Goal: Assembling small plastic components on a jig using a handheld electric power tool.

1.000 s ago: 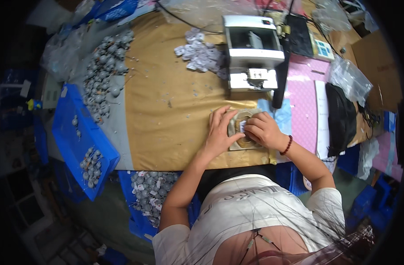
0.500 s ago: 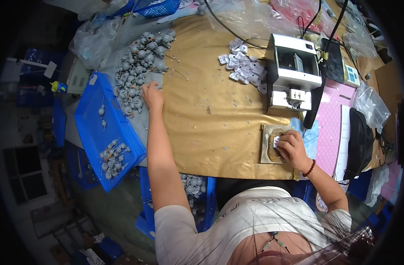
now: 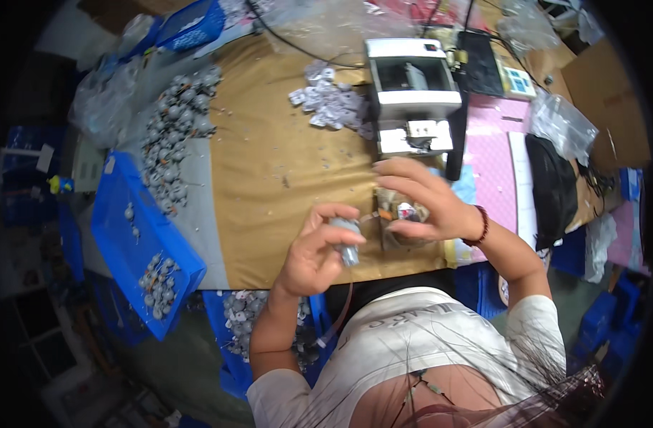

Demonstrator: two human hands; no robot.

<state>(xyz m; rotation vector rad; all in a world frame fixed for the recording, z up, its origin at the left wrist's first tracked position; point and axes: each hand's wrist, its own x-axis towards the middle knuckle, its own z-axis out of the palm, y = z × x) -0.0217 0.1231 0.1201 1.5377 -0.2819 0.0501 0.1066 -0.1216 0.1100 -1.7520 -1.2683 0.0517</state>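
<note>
My left hand (image 3: 312, 253) is closed around a grey rounded part with a thin wire (image 3: 348, 246), held above the front of the gold-covered table. The wire hangs below the part, and another thin end reaches toward my right hand. My right hand (image 3: 437, 203) arches over a small square fixture block (image 3: 389, 239), thumb and fingers apart. In the block, under that hand, sits a small white piece (image 3: 406, 211) with a dark and red mark. A small orange bit (image 3: 385, 214) shows between thumb and fingers. The hand covers much of the block.
Grey wired balls (image 3: 173, 135) are heaped at the left, beside a tilted blue tray (image 3: 187, 267) holding several more. White plastic pieces (image 3: 330, 100) lie at the back, next to a white and black machine (image 3: 412, 100). A black bag (image 3: 554, 189) lies at the right.
My left hand has come from the grey pile to the front middle, now with a grey part in it. My right hand has lifted off the white piece and spread. The whole view has shifted.
</note>
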